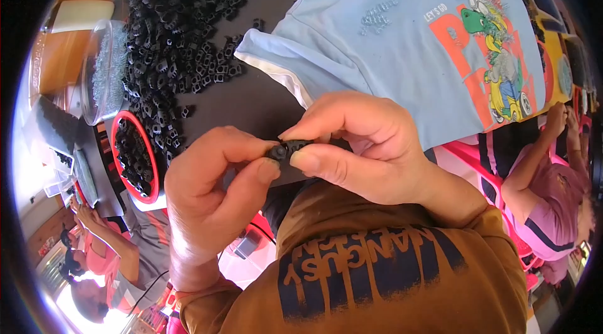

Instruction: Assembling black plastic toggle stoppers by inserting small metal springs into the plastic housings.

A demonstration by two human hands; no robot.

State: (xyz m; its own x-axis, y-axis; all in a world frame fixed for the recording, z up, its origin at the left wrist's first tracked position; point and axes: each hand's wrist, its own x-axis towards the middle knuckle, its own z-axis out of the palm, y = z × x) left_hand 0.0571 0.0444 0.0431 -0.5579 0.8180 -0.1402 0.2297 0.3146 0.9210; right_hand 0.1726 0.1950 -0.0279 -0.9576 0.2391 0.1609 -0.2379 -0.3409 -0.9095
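My left hand [217,177] and my right hand [370,145] meet in front of my body, over the near edge of the table. Between their thumbs and forefingers they pinch a small black plastic part [279,152], which shows a round end facing up. Fingertips hide much of it. Beyond my hands, to the left, spreads a large heap of similar black parts [182,32]. A light blue T-shirt [358,51] lies to the right, with tiny clear coil-like pieces [378,15] scattered on it in clusters.
At the left edge stands a clear container [103,76] of the tiny pieces. Nearer is a red-rimmed bowl [152,177] holding more black parts. The table [217,111] is dark. One person [546,189] sits at my right; other people [94,240] are at my left.
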